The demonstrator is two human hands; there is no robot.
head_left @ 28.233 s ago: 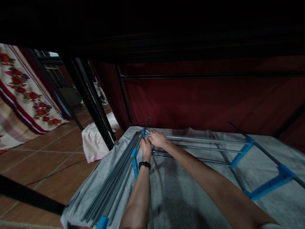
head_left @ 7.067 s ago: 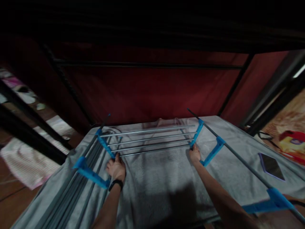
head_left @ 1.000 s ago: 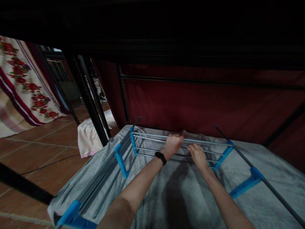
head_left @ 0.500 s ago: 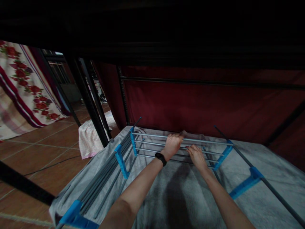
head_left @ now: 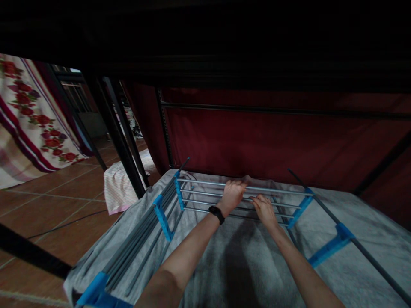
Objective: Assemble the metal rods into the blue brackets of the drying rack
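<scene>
A rack of thin metal rods in blue plastic end pieces, like a clothes drying rack, lies on a grey cloth. My left hand, with a black band on the wrist, is closed over the top rod near its middle. Just to the right, my right hand has its fingers curled on a lower rod. Its fingertips are partly hidden. Along the left side runs a bundle of grey tubes with blue brackets. Another blue bracket joins a long grey tube on the right.
A dark frame hangs low overhead, with black posts at the left. Behind the rack is a dark red cloth. A striped cloth and a floral blanket are beyond the posts, over a tiled floor.
The view has shifted very slightly. Both hands keep the same places on the rods, and the rack has not visibly moved.
</scene>
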